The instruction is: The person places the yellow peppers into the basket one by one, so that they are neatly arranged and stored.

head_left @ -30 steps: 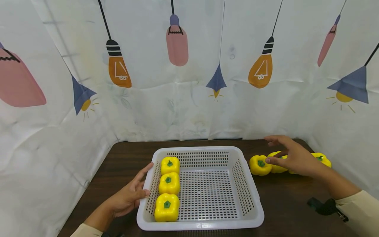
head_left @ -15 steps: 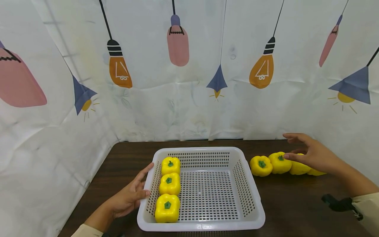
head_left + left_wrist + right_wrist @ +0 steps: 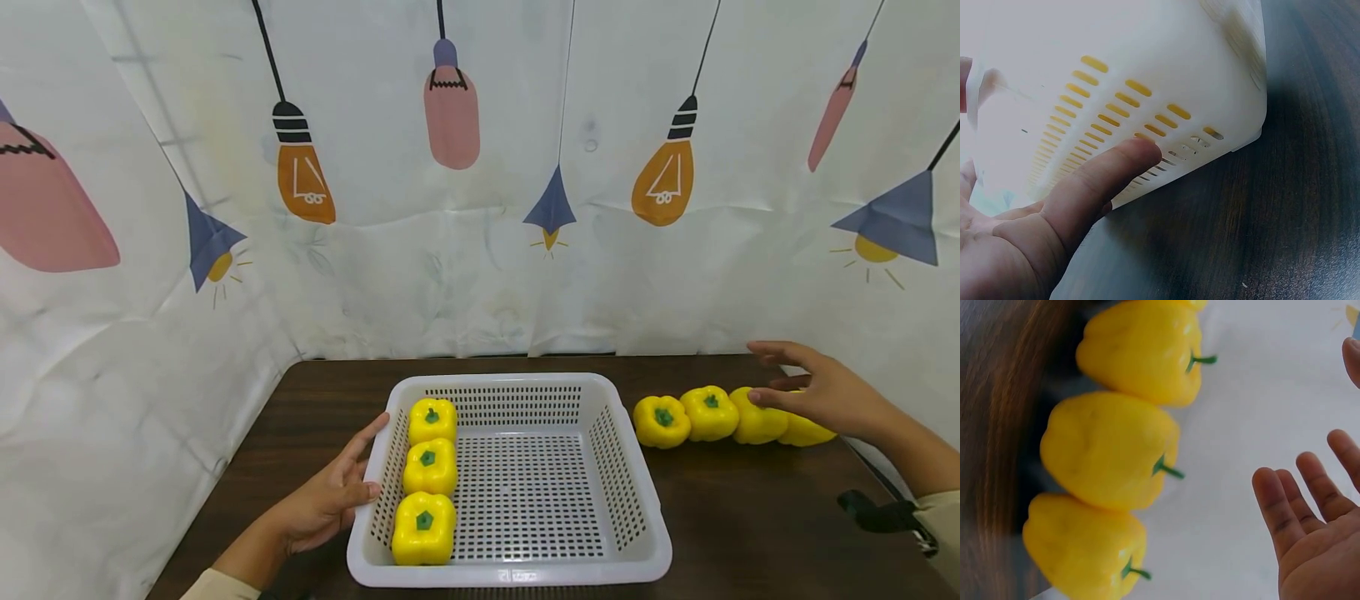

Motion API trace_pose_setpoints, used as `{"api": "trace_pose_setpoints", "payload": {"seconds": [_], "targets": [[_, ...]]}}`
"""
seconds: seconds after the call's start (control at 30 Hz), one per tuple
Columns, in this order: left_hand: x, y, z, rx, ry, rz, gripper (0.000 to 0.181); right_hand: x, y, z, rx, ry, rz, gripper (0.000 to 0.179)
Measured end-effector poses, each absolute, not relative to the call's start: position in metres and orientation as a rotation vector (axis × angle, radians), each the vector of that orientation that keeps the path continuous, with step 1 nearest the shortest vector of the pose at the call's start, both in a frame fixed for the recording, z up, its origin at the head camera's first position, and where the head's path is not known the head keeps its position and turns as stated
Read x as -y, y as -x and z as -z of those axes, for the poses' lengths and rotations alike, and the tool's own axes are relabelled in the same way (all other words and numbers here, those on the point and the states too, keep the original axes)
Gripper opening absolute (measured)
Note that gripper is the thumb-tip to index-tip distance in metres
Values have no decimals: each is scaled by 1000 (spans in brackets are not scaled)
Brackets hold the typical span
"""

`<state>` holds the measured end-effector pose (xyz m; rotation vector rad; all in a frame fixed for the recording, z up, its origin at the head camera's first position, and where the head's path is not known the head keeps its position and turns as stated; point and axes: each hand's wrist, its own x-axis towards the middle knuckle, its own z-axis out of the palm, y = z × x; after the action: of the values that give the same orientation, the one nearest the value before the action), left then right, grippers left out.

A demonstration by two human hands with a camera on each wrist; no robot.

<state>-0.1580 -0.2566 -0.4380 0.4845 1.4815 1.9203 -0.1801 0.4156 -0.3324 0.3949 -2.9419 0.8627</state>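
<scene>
My left hand (image 3: 330, 492) rests against the left side of a white perforated plastic basket (image 3: 510, 573), one fingertip at its rim. In the left wrist view a nearly straight finger (image 3: 1104, 178) touches the basket's outer wall (image 3: 1210, 75). Three yellow bell peppers (image 3: 430, 467) stand in a row along the basket's left inside wall. My right hand (image 3: 832, 392), holding nothing, hovers with loosely bent, spread fingers at the far end of a row of several yellow bell peppers (image 3: 708, 412). The right wrist view shows those peppers (image 3: 1110, 450) beside the palm (image 3: 1319, 562).
The dark wood-grain table (image 3: 742, 517) bears the basket and the pepper row at its right. Pale cloth (image 3: 480, 283) printed with lamps and bulbs hangs behind and at both sides. A black strap (image 3: 873, 510) is at the right sleeve.
My right hand has moved right along the pepper row, uncovering more of the peppers. The left hand, basket and peppers stay where they were.
</scene>
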Motion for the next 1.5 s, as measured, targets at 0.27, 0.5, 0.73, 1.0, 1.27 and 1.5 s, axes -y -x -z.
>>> {"api": "trace_pose_setpoints", "payload": {"seconds": [0.27, 0.5, 0.73, 1.0, 1.27, 1.5], "targets": [[257, 158, 440, -1474, -499, -1915, 92, -435, 183, 347, 2972, -293, -831, 79], [255, 157, 440, -1476, -485, -1917, 92, -451, 187, 356, 3038, -177, -794, 87], [255, 157, 439, -1478, -483, -1923, 93, -468, 188, 362, 3081, -109, -769, 91], [256, 158, 439, -1477, -484, -1921, 92, -486, 187, 371, 3127, -35, -747, 94], [256, 157, 438, -1474, -504, -1929, 92, -497, 186, 380, 3166, -63, -736, 95], [256, 157, 439, -1468, -513, -1936, 93, -504, 189, 390, 3214, -56, -726, 98]]}}
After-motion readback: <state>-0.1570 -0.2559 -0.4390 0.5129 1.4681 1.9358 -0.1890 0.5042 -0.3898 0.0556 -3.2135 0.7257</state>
